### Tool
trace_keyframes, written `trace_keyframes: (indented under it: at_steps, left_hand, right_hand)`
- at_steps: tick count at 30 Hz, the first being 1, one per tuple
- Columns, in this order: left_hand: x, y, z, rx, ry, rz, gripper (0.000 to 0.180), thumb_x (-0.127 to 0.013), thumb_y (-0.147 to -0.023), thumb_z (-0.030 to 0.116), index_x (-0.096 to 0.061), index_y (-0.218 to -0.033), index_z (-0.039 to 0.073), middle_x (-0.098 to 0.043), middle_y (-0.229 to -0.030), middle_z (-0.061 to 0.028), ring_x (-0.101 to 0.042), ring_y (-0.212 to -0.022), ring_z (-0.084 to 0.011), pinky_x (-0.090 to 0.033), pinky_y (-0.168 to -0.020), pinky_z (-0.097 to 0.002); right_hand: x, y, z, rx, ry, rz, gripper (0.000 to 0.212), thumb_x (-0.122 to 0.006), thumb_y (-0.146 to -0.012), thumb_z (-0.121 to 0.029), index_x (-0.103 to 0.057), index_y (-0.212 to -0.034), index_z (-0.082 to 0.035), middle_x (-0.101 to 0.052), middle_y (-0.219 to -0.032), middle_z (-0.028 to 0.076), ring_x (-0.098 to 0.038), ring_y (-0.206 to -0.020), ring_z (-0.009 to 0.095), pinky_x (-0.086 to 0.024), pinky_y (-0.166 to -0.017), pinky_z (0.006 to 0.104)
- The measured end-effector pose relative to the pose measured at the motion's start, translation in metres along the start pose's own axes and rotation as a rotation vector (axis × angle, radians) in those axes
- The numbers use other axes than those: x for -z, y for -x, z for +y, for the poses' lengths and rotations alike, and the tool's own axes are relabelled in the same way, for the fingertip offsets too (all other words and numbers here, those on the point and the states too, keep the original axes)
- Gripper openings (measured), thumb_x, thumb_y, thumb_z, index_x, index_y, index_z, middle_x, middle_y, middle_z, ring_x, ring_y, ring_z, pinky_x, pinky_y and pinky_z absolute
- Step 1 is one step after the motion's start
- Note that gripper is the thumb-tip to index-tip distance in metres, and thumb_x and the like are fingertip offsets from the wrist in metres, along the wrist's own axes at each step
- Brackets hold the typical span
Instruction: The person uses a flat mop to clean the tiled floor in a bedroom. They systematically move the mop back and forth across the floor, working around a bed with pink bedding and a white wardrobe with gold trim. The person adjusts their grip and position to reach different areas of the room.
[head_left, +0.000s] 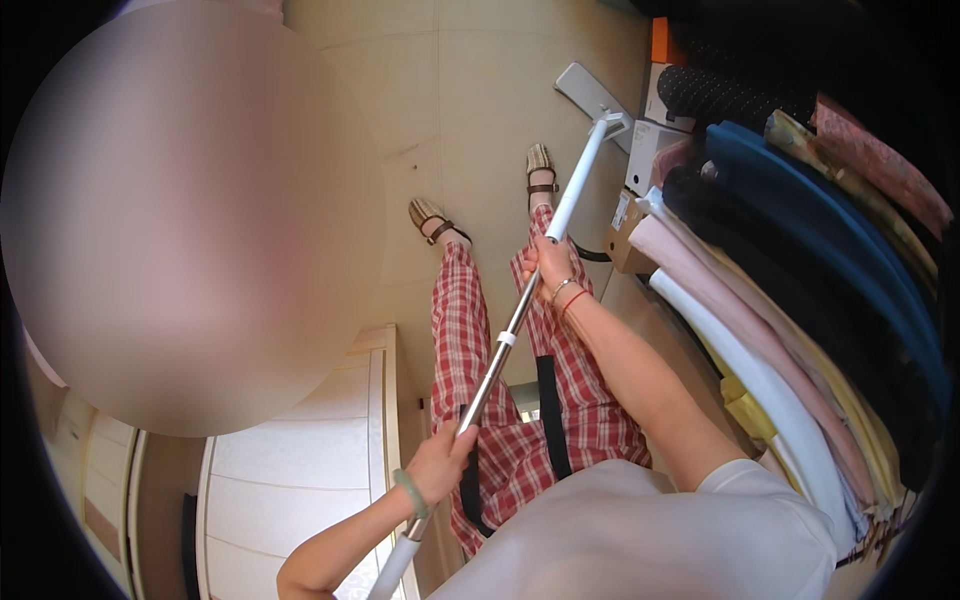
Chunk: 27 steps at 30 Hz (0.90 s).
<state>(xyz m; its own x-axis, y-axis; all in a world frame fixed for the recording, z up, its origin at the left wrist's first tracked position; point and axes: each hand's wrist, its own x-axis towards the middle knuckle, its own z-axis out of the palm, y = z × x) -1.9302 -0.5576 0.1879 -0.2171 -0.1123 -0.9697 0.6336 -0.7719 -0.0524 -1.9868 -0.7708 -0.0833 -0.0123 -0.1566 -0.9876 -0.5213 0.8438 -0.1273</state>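
Observation:
A flat mop (505, 340) with a white and silver pole runs slantwise across my body. My left hand (440, 462), with a green bangle at the wrist, is closed round the silver part of the pole near its lower end. Farther up, my right hand (551, 266) wraps the pole just below the white upper section. The mop's flat rectangular head (592, 98) lies on the floor at the far right, close to some stacked boxes. Its underside is hidden.
Hanging clothes (800, 300) in several colours fill the right side. Boxes (655, 150) stand on the floor by the mop head. A pale panelled door (290, 470) is at the lower left. A large blurred round patch covers the upper left. My feet stand on beige floor (400, 90).

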Motion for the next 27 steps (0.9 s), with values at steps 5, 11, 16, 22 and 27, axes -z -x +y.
trace_keyframes:
  at_steps: [5, 11, 16, 22, 27]
  left_hand:
    - [0.041, 0.081, -0.044, 0.175, 0.023, 0.162, 0.031, -0.046, -0.093, 0.032, -0.048, -0.082, 0.002, -0.051, -0.057, -0.0051, -0.049, -0.050, -0.0133, -0.040, -0.047, -0.0295]
    - [0.039, 0.179, -0.102, 0.060, 0.034, 0.414, 0.032, -0.040, -0.094, 0.034, -0.052, -0.087, 0.005, -0.042, -0.057, 0.0003, -0.039, -0.050, -0.0089, -0.034, -0.044, -0.0264]
    - [0.032, 0.174, -0.132, 0.392, 0.470, 0.165, 0.026, -0.043, -0.094, 0.031, -0.044, -0.087, 0.006, -0.043, -0.055, -0.0038, -0.043, -0.045, -0.0137, -0.035, -0.041, -0.0286]
    - [0.027, 0.083, -0.109, 0.218, 0.308, -0.040, 0.029, -0.037, -0.095, 0.036, -0.038, -0.083, 0.010, -0.036, -0.052, -0.0002, -0.034, -0.038, -0.0102, -0.030, -0.034, -0.0257]
    - [0.007, -0.027, -0.042, 0.003, -0.001, -0.145, 0.039, -0.034, -0.095, 0.040, -0.040, -0.095, 0.001, -0.052, -0.059, -0.0127, -0.053, -0.046, -0.0233, -0.042, -0.044, -0.0358]
  right_hand:
    - [-0.067, 0.059, 0.073, -0.067, -0.104, -0.131, 0.014, -0.043, -0.084, -0.012, -0.038, -0.072, -0.005, -0.041, -0.048, 0.004, -0.043, -0.033, 0.016, -0.039, -0.028, 0.0310]
    - [-0.141, 0.145, 0.152, -0.093, 0.025, -0.233, 0.018, -0.045, -0.085, -0.015, -0.036, -0.076, -0.003, -0.042, -0.048, 0.006, -0.046, -0.033, 0.018, -0.039, -0.027, 0.0322]
    - [-0.133, 0.160, 0.160, -0.215, 0.155, -0.231, 0.016, -0.046, -0.085, -0.011, -0.032, -0.087, -0.004, -0.044, -0.055, 0.006, -0.046, -0.038, 0.016, -0.042, -0.029, 0.0329]
    - [-0.092, 0.094, 0.100, 0.034, 0.250, -0.155, 0.020, -0.045, -0.088, -0.016, -0.033, -0.082, -0.002, -0.045, -0.047, 0.010, -0.048, -0.031, 0.021, -0.042, -0.028, 0.0347]
    - [-0.041, 0.004, 0.002, 0.122, 0.340, -0.026, 0.017, -0.047, -0.085, -0.014, -0.039, -0.074, -0.005, -0.043, -0.050, 0.004, -0.045, -0.037, 0.016, -0.041, -0.031, 0.0330]
